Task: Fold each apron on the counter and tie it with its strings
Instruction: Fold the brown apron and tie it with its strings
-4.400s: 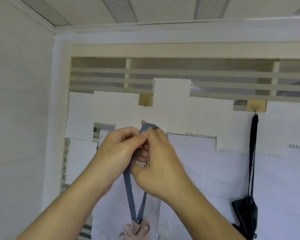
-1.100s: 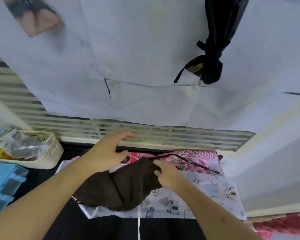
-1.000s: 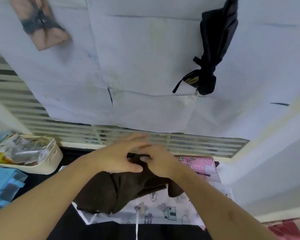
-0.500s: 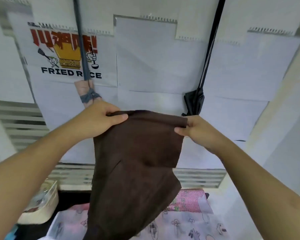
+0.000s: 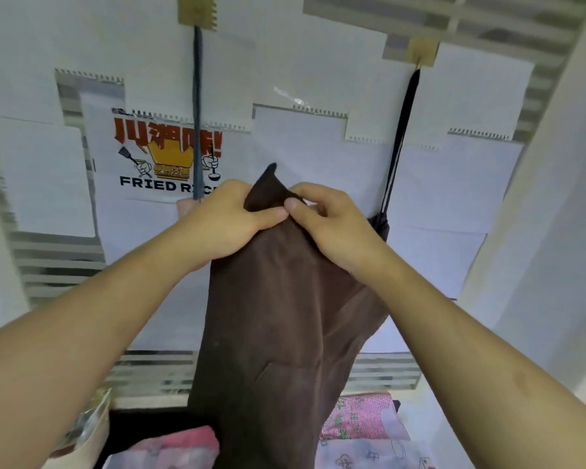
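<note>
White paper sheets (image 5: 318, 154) cover a slatted screen (image 5: 58, 262) across the frame's middle (one poster (image 5: 170, 157) reads "FRIED RICE"). Tan hooks (image 5: 197, 11) sit along the top; a pale wall (image 5: 555, 231) rises at right.

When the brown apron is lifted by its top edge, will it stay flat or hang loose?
Probably loose: the brown apron hangs in soft folds below the left hand and right hand. It seems light, since finger pinches hold it.
</note>
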The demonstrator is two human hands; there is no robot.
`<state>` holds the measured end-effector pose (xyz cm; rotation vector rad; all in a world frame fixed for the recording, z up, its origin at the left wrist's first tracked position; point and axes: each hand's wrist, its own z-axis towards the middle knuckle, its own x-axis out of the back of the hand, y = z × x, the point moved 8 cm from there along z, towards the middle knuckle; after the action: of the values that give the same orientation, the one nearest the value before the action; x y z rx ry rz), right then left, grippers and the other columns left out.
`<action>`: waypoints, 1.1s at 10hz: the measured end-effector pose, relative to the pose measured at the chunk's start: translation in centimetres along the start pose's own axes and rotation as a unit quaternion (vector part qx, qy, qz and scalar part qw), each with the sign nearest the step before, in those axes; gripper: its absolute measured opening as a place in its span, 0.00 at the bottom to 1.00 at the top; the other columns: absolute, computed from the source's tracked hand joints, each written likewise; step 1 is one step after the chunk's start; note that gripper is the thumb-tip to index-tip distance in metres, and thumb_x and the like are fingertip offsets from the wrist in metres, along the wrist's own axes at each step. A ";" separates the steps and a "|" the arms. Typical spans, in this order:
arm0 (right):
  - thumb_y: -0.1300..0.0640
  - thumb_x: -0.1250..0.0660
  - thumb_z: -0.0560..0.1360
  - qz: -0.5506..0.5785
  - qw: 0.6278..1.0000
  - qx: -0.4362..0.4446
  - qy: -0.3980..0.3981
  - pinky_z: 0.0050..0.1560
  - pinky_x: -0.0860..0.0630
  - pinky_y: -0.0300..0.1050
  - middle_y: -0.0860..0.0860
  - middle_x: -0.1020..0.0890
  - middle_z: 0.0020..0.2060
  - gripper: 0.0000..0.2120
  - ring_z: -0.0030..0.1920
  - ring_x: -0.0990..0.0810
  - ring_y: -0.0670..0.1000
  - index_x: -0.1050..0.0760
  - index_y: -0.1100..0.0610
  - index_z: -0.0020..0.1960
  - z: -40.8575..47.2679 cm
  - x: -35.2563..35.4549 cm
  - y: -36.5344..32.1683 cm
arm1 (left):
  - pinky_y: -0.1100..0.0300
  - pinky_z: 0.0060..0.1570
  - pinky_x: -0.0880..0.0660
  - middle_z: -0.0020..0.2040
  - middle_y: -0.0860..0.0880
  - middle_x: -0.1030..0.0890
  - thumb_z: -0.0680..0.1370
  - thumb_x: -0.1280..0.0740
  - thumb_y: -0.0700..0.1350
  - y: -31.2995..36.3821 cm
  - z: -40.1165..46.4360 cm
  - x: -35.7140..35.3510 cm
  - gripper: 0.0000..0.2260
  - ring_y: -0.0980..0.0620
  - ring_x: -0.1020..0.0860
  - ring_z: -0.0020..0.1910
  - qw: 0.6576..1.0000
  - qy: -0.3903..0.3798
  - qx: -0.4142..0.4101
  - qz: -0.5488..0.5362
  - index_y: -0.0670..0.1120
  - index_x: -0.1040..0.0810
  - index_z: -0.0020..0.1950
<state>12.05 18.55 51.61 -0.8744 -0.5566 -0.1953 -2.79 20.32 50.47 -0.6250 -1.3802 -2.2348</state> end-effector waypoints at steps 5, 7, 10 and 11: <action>0.59 0.33 0.82 -0.315 0.944 -0.093 -0.009 0.52 0.25 0.44 0.48 0.13 0.47 0.07 0.53 0.17 0.53 0.16 0.54 0.52 -3.3 6.7 6.9 | 0.55 0.42 0.26 0.42 0.48 0.16 0.83 0.32 0.49 -0.9 -1.6 6.8 0.09 0.46 0.18 0.45 0.987 0.020 0.006 0.159 0.50 0.16 0.45; 0.66 0.39 0.66 -0.508 0.812 0.124 0.259 0.39 0.26 0.53 0.55 0.20 0.44 0.15 0.45 0.22 0.61 0.24 0.54 0.50 -9.0 8.7 -4.6 | 0.67 0.43 0.27 0.39 0.55 0.22 0.83 0.34 0.44 3.3 -5.2 9.2 0.05 0.59 0.24 0.41 0.939 0.253 -0.226 0.058 0.50 0.19 0.49; 0.54 0.38 0.82 -0.491 0.782 -0.237 -0.301 0.53 0.23 0.51 0.52 0.19 0.54 0.07 0.54 0.21 0.55 0.23 0.54 0.54 -12.9 3.2 13.0 | 0.56 0.52 0.25 0.50 0.54 0.15 0.83 0.33 0.54 -7.8 -5.2 -3.9 0.10 0.52 0.18 0.50 0.976 -0.159 0.102 0.108 0.49 0.16 0.52; 0.52 0.35 0.79 -0.484 0.812 -0.224 -0.239 0.49 0.20 0.51 0.51 0.18 0.48 0.07 0.51 0.18 0.55 0.21 0.55 0.51 -10.1 5.1 11.5 | 0.57 0.44 0.24 0.45 0.50 0.14 0.82 0.32 0.58 -3.9 -3.6 -3.0 0.16 0.50 0.16 0.46 0.990 -0.095 0.086 0.065 0.46 0.15 0.49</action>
<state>24.58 18.36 41.43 -1.0297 -1.4586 -1.0977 -3.13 19.04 44.52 -0.8570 -1.5577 -1.9710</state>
